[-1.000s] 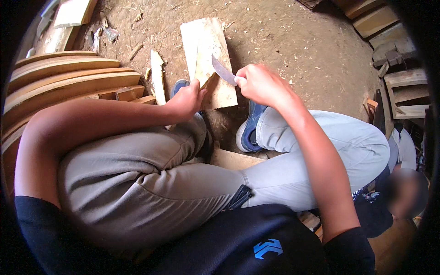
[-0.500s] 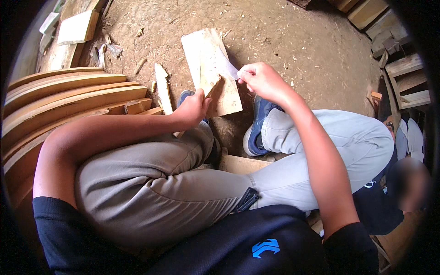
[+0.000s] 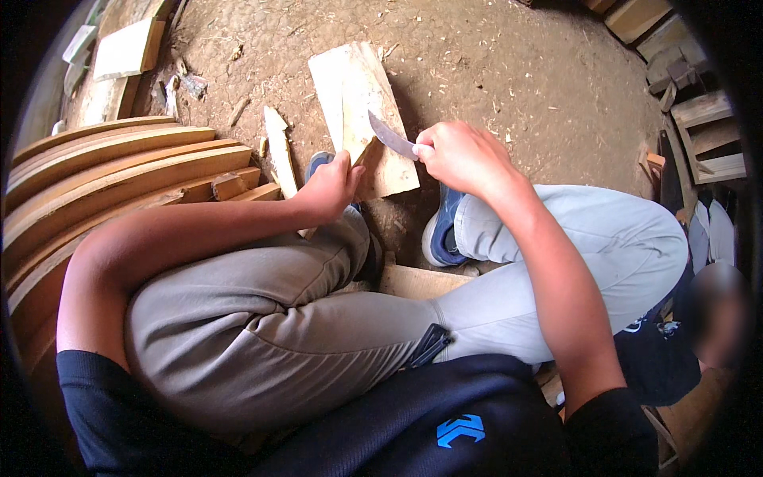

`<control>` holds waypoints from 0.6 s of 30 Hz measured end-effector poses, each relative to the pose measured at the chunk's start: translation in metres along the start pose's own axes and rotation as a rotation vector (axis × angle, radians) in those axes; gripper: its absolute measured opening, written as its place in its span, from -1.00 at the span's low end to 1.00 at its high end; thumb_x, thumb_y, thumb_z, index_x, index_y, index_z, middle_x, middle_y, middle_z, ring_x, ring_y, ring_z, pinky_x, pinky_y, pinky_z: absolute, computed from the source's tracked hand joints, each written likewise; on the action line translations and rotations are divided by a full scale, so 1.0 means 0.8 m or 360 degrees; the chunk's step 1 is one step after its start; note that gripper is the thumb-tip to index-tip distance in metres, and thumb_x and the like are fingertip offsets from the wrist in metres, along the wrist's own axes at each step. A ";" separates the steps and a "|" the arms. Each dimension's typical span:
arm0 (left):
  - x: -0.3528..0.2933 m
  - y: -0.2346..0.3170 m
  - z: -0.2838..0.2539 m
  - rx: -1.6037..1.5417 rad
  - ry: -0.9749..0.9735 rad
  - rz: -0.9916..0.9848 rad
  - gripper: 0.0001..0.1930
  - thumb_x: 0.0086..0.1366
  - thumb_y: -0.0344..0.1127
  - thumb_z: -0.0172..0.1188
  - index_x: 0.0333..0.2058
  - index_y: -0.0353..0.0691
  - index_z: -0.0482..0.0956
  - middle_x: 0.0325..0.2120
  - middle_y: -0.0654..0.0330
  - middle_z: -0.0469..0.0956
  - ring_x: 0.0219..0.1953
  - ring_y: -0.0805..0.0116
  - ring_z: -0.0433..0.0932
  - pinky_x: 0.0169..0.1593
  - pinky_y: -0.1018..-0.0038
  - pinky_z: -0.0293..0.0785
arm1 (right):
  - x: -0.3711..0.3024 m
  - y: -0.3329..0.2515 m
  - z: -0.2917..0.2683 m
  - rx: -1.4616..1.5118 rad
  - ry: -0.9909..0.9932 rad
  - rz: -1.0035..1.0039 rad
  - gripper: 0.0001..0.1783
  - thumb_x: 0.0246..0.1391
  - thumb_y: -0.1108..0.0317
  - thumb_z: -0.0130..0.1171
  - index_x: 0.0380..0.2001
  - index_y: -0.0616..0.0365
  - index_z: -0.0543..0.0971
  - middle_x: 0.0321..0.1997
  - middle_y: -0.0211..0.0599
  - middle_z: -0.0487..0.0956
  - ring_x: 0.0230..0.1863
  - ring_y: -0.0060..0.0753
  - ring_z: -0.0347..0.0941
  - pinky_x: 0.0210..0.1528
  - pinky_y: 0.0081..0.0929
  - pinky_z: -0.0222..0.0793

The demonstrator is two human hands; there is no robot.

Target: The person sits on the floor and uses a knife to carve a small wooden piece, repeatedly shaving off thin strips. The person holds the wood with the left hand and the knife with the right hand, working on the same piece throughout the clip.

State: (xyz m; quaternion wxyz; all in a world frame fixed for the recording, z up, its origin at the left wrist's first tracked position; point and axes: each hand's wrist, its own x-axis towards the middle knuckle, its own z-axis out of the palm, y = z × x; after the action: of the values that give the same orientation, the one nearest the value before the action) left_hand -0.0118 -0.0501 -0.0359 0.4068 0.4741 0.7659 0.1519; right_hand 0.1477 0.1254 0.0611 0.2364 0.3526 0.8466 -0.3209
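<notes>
Drawn slightly toward the body since the earlier frame, the right grip (image 3: 462, 160) clasps a knife (image 3: 391, 139); the left grip (image 3: 334, 188) holds a wooden stick (image 3: 362, 150) above a pale board (image 3: 342, 79). On the earthen floor (image 3: 509, 71), a splintered strip (image 3: 280, 147) lies near stacked planks (image 3: 127, 165). The knife is grey and curved, the stick tan.

Bare brown earth makes up the floor (image 3: 556, 71), its cracked surface sprinkled with small pale wood chips. A jagged pale offcut (image 3: 279, 147) lies beside the stacked planks (image 3: 127, 167) at left, near a short stick (image 3: 238, 111) and crumpled clear scrap (image 3: 194, 85).
</notes>
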 end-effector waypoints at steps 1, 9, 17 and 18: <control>0.001 0.002 0.000 0.0007 0.0001 0.0005 -0.67 0.45 -0.17 -0.03 -0.25 -0.41 0.27 -0.55 -0.34 0.50 -0.38 -0.34 0.54 -0.30 -0.03 0.43 | 0.000 0.001 -0.001 0.0000 0.0002 0.0008 -0.70 0.07 0.29 0.02 -0.21 -0.01 0.69 -0.17 -0.01 0.65 -0.08 0.06 0.58 -0.02 -0.06 0.46; -0.001 -0.001 0.001 0.0011 -0.0016 0.0034 -0.68 0.45 -0.19 -0.04 -0.25 -0.42 0.24 -0.54 -0.37 0.50 -0.35 -0.35 0.54 -0.29 -0.06 0.41 | -0.001 0.000 0.005 -0.0056 0.0047 -0.0068 -0.73 0.09 0.27 0.04 -0.24 0.05 0.68 -0.19 0.01 0.65 -0.10 0.07 0.59 -0.04 -0.05 0.47; -0.004 -0.007 0.006 0.0029 0.0034 0.0037 -0.72 0.44 -0.25 -0.04 -0.25 -0.40 0.20 -0.52 -0.36 0.48 -0.35 -0.36 0.53 -0.31 -0.03 0.40 | 0.010 -0.009 0.026 -0.0018 0.0147 -0.0125 -0.74 0.09 0.30 0.05 -0.28 0.15 0.66 -0.23 0.06 0.65 -0.14 0.08 0.60 -0.10 -0.08 0.50; -0.005 -0.008 0.004 0.0078 0.0076 0.0081 -0.72 0.45 -0.26 -0.05 -0.26 -0.41 0.20 -0.57 -0.35 0.49 -0.41 -0.33 0.55 -0.35 -0.03 0.41 | 0.022 -0.002 0.031 0.0110 0.0108 -0.0181 -0.75 0.12 0.28 0.04 -0.32 0.18 0.64 -0.35 -0.01 0.61 -0.27 -0.04 0.57 -0.20 -0.13 0.47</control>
State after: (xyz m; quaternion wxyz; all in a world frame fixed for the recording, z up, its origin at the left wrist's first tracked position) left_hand -0.0122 -0.0573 -0.0399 0.3726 0.4995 0.7666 0.1548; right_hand 0.1392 0.1144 0.0335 0.1766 0.3226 0.8612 -0.3508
